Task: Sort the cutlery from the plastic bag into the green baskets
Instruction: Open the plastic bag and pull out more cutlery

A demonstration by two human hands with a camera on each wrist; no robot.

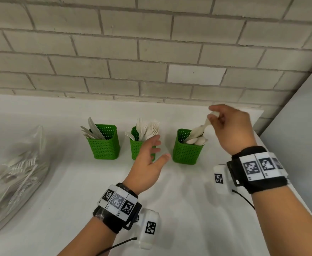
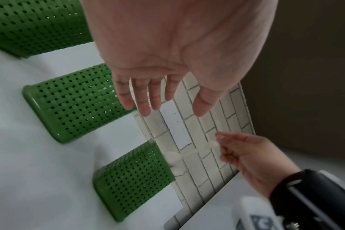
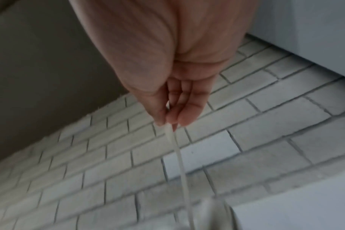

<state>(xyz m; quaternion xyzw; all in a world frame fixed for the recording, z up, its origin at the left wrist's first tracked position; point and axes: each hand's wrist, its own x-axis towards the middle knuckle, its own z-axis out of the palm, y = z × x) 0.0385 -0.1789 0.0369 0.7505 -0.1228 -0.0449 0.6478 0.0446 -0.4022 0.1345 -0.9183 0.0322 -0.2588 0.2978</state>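
Note:
Three green baskets stand in a row by the brick wall: the left basket (image 1: 105, 145) holds knives, the middle basket (image 1: 135, 148) forks, the right basket (image 1: 185, 152) spoons. My right hand (image 1: 225, 124) pinches the handle end of a pale spoon (image 1: 200, 129), whose bowl points down into the right basket's mouth. The pinch also shows in the right wrist view, on the spoon (image 3: 177, 149). My left hand (image 1: 147, 159) hovers with straight fingers in front of the middle basket, holding nothing. The clear plastic bag (image 1: 13, 172) with several pieces of cutlery lies at the left.
The white table (image 1: 77, 200) runs up to a brick wall (image 1: 151, 52). A grey panel (image 1: 299, 126) bounds the table's right side, close to my right hand. Open tabletop lies between the bag and the baskets.

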